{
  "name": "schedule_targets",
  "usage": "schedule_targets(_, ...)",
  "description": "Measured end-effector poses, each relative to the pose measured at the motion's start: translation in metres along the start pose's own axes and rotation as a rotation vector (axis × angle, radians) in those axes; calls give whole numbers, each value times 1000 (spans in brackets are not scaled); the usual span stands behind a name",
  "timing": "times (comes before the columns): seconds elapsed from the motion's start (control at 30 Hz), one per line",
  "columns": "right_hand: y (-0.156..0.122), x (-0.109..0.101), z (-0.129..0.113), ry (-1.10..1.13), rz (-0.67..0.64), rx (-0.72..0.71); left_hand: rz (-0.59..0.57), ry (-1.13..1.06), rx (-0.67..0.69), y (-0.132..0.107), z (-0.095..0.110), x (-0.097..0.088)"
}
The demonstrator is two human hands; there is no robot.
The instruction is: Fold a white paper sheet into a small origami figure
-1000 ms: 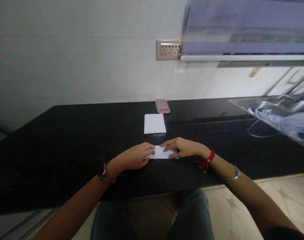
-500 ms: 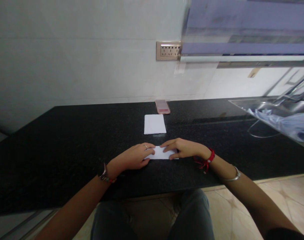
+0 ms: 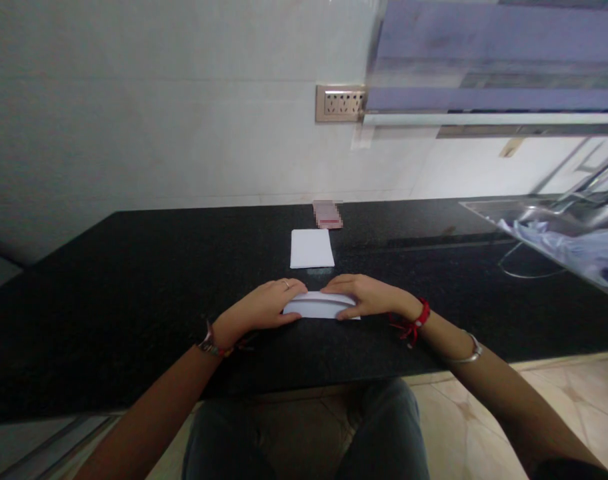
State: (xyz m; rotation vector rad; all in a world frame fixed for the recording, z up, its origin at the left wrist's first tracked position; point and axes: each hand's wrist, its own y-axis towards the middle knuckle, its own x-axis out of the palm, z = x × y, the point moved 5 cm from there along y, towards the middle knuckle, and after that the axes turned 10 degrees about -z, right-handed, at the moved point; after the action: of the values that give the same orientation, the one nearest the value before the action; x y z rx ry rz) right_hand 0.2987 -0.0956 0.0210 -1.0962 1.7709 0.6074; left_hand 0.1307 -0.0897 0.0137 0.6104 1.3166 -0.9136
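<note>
A narrow folded sheet of white paper (image 3: 318, 310) lies on the black countertop (image 3: 194, 267) in front of me. Its upper layer has lifted along the far side, leaving a thin curved gap. My left hand (image 3: 267, 305) grips the left end, with fingers on the far edge and thumb at the near edge. At the right end, my right hand (image 3: 377, 295) holds the paper in the same way, thumb resting on its front part. Just beyond the hands lies a flat stack of white square paper (image 3: 312, 249).
A pinkish blurred packet (image 3: 328, 215) lies against the tiled wall behind the stack. To the right, a metal sink (image 3: 489, 212) holds crumpled whitish plastic (image 3: 579, 243), with a faucet (image 3: 584, 183) over it. A socket panel (image 3: 340, 104) is on the wall.
The folded paper's upper layer has risen and bowed, where it lay flatter before. My left fingers have moved slightly back to the paper's far edge; my right hand has barely shifted.
</note>
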Motion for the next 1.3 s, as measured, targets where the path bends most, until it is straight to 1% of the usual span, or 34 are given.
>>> schedule_targets(0.07,0,-2,3,9,43,59,46,-24,-106,1,-7,-1)
schedule_targets(0.17,-1,-4,10,11,88,195,183,-83,-294,3,-23,1)
schedule_targets(0.27,-2,-5,18,-4,92,305,259,-145,-402,4,-35,6)
schedule_targets(0.33,-4,-6,23,12,100,339,276,-163,-442,5,-39,9)
schedule_targets(0.4,-6,-6,30,66,100,393,304,-162,-465,4,-39,8)
schedule_targets(0.47,-9,-6,39,148,121,478,370,-131,-477,3,-35,4)
schedule_targets(0.53,-11,-5,48,248,185,542,444,-80,-467,2,-26,-1)
schedule_targets(0.57,-12,-4,51,306,223,550,463,-60,-448,2,-21,-1)
schedule_targets(0.63,-11,1,53,429,252,520,442,-47,-419,5,-14,3)
schedule_targets(0.7,-8,6,52,525,215,460,369,-44,-421,9,-12,12)
schedule_targets(0.73,-6,8,51,539,189,444,325,-42,-421,12,-12,17)
schedule_targets(0.77,-6,8,50,522,170,444,286,-43,-417,14,-13,22)
schedule_targets(0.83,-5,5,51,437,172,470,232,-47,-385,17,-13,26)
schedule_targets(0.9,-4,1,53,371,203,488,215,-61,-333,20,-12,27)
schedule_targets(0.97,-3,-1,58,375,242,502,220,-94,-297,22,-13,24)
schedule_targets(1.07,-3,2,66,463,271,508,248,-173,-293,23,-17,22)
schedule_targets(1.13,-2,4,67,571,249,439,287,-234,-300,22,-20,21)
schedule_targets(1.2,-2,6,66,653,204,341,336,-291,-304,21,-22,20)
schedule_targets(1.23,-2,5,64,655,179,293,358,-310,-302,21,-23,19)
schedule_targets(1.3,-4,2,60,575,134,203,389,-325,-280,20,-22,17)
